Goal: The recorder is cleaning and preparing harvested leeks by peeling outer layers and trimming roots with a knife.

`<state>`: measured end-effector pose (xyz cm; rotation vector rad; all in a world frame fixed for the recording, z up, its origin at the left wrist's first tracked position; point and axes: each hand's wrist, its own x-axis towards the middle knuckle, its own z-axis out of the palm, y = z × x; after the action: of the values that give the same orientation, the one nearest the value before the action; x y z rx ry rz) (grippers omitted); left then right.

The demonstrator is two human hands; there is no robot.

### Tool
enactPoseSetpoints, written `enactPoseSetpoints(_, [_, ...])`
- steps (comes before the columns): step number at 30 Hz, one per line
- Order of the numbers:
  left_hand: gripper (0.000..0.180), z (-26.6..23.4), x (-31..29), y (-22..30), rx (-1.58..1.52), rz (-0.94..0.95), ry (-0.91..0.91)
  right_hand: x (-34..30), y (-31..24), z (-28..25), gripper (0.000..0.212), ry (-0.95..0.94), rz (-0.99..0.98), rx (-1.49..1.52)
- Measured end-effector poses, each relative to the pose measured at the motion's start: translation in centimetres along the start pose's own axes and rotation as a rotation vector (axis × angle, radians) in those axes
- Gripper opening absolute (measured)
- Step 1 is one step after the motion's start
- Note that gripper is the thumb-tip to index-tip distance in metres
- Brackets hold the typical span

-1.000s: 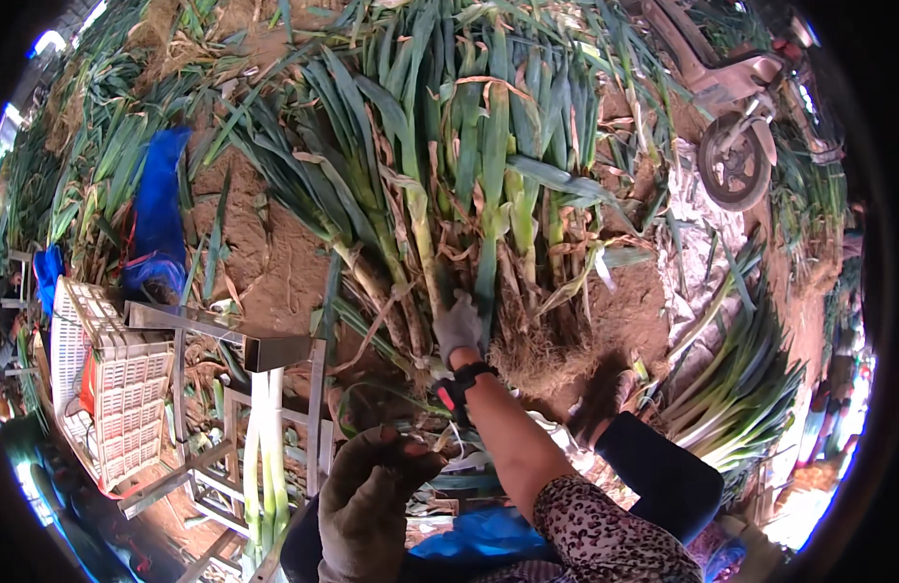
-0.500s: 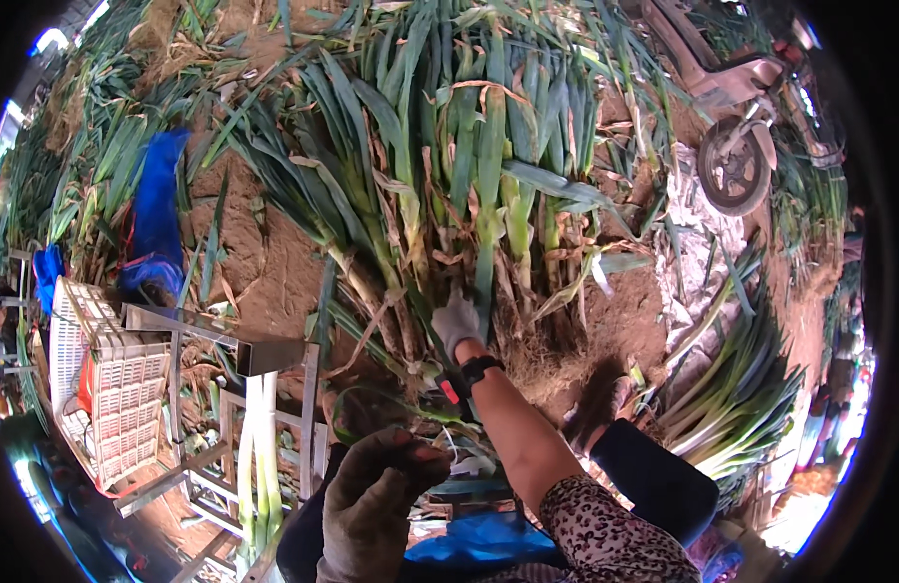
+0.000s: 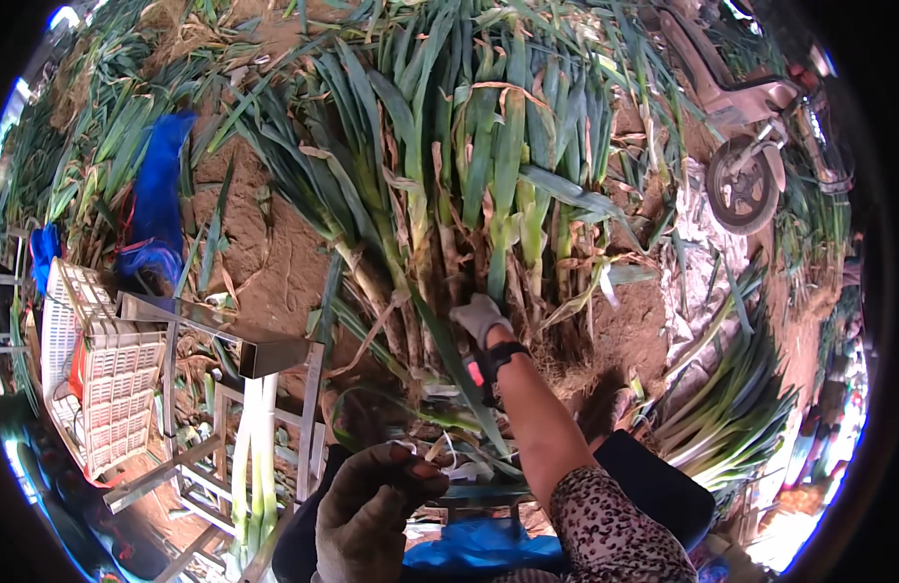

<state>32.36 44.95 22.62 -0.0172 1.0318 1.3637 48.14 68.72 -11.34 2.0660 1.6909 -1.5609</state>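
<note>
A dense bunch of leeks stands in front of me, dry leaves and roots at its lower end. My right hand, in a grey glove, reaches to the stalk bases; its fingers look closed, but what they grip is hidden. A long green leaf passes beside that wrist, which wears a black band. Close to me, my left hand wears a worn glove with bare fingertips. Its fingers are curled together beside a thin pale strand; what they pinch is too small to name.
A metal frame stands at the left, with pale leek stalks against it. Beyond lie a white plastic crate and blue plastic sheeting. More leeks lie at the right, below a scooter wheel.
My right hand has shifted slightly right and its fingers now point more to the left. The long leaf beside the wrist lies lower. My left hand stays nearly in place.
</note>
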Motion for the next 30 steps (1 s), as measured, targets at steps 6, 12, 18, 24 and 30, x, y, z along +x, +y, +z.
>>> enactPoseSetpoints(6, [0.037,-0.1,-1.0,0.1,-0.005,0.033,-0.041,-6.2,-3.0,-1.7,0.045,-0.119,-0.392,0.551])
enactPoseSetpoints(12, [0.033,-0.4,-2.4,-0.1,0.078,0.088,-0.024,-15.5,-5.7,-4.3,0.047,-0.288,-0.258,0.945])
enactPoseSetpoints(18, [0.031,-0.1,-2.4,-0.6,0.076,0.111,-0.124,-27.6,4.1,-4.1,0.047,-0.288,-0.206,0.989])
enactPoseSetpoints(24, [0.037,-1.8,0.6,-4.4,0.129,0.112,-0.132,-40.8,4.7,-7.4,0.028,-0.208,-0.169,0.591])
enactPoseSetpoints(30, [0.041,1.2,2.5,-4.4,-0.227,-0.002,-0.410,-56.6,8.8,-13.0,0.043,-0.399,-0.068,0.523])
